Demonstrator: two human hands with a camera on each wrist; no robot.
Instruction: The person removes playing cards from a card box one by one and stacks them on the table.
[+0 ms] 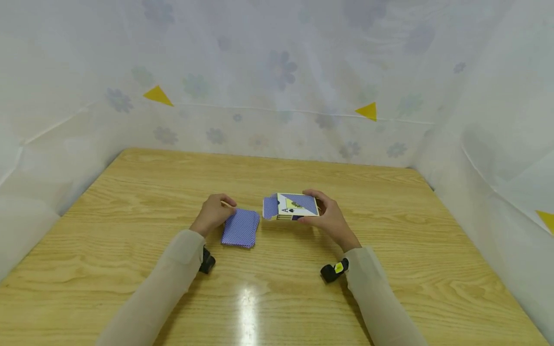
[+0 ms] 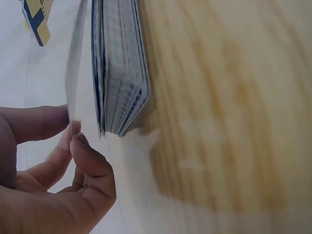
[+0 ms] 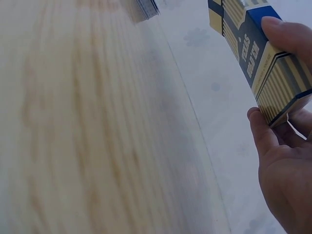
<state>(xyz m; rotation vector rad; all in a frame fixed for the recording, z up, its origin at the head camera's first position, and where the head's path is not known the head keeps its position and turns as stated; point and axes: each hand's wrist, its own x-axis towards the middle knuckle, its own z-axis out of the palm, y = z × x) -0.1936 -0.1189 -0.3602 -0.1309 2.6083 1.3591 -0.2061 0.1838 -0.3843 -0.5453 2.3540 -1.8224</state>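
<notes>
My left hand [image 1: 212, 212] is at the far left corner of a deck of blue-backed playing cards [image 1: 240, 229] on the table. In the left wrist view its thumb and fingertip pinch the corner of one playing card [image 2: 74, 68], which stands apart from the rest of the stack [image 2: 122, 68]. To the right, my right hand [image 1: 329, 218] grips a card box [image 1: 296, 204] between thumb and fingers, by its right end. The box is tilted above the table, its flap open toward the deck. "Texas Hold'em" lettering shows on the side of the box [image 3: 253, 53]. Its inside is hidden.
A wooden table [image 1: 277, 298] lies under both hands. White flower-patterned sheeting [image 1: 259, 72] hangs behind and at the sides, with yellow triangles [image 1: 368, 111] on it. Each wrist carries a black strap with a camera [image 1: 332, 272].
</notes>
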